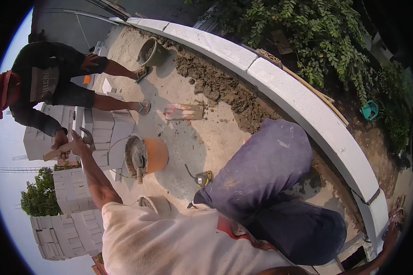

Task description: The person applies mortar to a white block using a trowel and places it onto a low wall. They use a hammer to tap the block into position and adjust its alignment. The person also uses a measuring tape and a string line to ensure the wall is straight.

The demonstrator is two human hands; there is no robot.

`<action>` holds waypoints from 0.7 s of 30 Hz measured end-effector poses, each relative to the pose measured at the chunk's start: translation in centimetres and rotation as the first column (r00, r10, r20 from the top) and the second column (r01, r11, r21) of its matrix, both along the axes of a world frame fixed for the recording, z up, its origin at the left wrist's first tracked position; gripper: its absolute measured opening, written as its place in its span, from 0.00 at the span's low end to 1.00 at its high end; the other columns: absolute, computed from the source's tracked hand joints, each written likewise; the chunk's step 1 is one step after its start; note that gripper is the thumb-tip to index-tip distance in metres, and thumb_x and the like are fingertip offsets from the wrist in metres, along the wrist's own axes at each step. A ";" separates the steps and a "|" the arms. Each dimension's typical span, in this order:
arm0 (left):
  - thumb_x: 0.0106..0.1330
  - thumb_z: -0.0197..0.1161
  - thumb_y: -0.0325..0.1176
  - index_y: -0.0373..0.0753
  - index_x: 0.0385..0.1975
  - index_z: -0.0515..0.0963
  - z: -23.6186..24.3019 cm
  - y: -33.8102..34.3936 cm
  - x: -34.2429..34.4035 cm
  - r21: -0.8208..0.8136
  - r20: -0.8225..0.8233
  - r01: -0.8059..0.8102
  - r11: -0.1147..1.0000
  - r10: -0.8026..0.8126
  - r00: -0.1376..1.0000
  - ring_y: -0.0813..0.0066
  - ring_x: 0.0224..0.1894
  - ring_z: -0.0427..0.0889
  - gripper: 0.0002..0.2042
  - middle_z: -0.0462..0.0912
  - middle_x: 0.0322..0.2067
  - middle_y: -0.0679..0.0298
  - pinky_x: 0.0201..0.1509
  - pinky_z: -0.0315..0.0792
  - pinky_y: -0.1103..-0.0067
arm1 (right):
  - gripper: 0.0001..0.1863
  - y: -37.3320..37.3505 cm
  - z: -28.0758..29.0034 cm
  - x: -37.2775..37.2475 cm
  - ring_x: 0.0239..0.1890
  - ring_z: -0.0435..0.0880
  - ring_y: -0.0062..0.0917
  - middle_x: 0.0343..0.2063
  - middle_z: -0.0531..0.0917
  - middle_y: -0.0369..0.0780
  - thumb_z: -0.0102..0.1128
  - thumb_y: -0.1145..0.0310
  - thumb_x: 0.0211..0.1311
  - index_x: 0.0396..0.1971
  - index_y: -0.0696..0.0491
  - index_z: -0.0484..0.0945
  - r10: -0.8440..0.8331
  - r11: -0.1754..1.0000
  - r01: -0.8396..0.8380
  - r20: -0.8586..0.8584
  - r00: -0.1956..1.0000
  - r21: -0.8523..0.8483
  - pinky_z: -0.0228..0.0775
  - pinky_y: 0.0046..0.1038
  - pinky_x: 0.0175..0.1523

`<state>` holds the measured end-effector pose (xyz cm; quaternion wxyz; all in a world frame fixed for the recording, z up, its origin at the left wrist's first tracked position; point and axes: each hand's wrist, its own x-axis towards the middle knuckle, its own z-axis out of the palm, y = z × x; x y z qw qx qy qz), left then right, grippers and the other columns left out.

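My left hand point(79, 145) reaches out at the left and is closed around a hammer point(59, 150), near its curved grey metal head. A co-worker's hand point(60, 139) is on the same wooden handle, right beside mine. At the lower right, my right hand point(391, 233) is by the end of the white block wall point(307, 101), next to a tangle of string point(396, 210). Its fingers are too small and dark to make out. An orange bucket point(156, 155) with wet mortar and a trowel point(139, 170) stands below my left forearm.
Mortar point(229, 94) lies heaped along the wall's inner side. A tape measure point(203, 178), a mortar-smeared float point(183, 112), a dark bucket point(158, 54) and a pale bucket point(158, 205) are on the concrete floor. White blocks point(73, 190) are stacked behind the co-worker point(46, 82). Leafy branches hang beyond the wall.
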<state>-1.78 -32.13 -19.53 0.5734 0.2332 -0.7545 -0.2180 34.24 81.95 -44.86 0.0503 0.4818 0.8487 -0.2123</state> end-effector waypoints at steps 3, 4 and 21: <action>0.70 0.69 0.49 0.23 0.53 0.67 -9.6 5.3 2.2 -0.097 0.105 0.068 0.993 -0.057 0.993 0.64 0.49 0.73 0.31 0.73 0.44 0.48 0.57 0.70 0.68 | 0.34 -0.5 5.7 -1.7 0.27 0.78 0.28 0.27 0.82 0.44 0.54 0.42 0.75 0.43 0.66 0.83 0.001 0.998 -0.013 0.177 0.984 0.062 0.72 0.37 0.36; 0.70 0.68 0.48 0.24 0.50 0.68 -11.6 8.9 3.4 -0.119 0.125 0.105 0.987 -0.090 0.988 0.66 0.47 0.73 0.29 0.73 0.41 0.50 0.55 0.70 0.69 | 0.34 -0.9 6.6 -2.5 0.26 0.78 0.28 0.26 0.82 0.43 0.54 0.42 0.75 0.42 0.66 0.84 -0.003 0.997 -0.013 0.219 0.976 0.071 0.72 0.37 0.36; 0.61 0.67 0.22 0.34 0.38 0.73 -9.9 66.7 -3.6 0.255 0.823 0.896 -0.363 -0.406 -0.398 0.71 0.17 0.80 0.10 0.82 0.21 0.60 0.21 0.73 0.72 | 0.35 -20.4 10.4 -5.9 0.43 0.89 0.41 0.40 0.88 0.52 0.62 0.38 0.69 0.48 0.62 0.84 0.344 0.939 -0.177 -0.800 0.491 0.295 0.80 0.39 0.48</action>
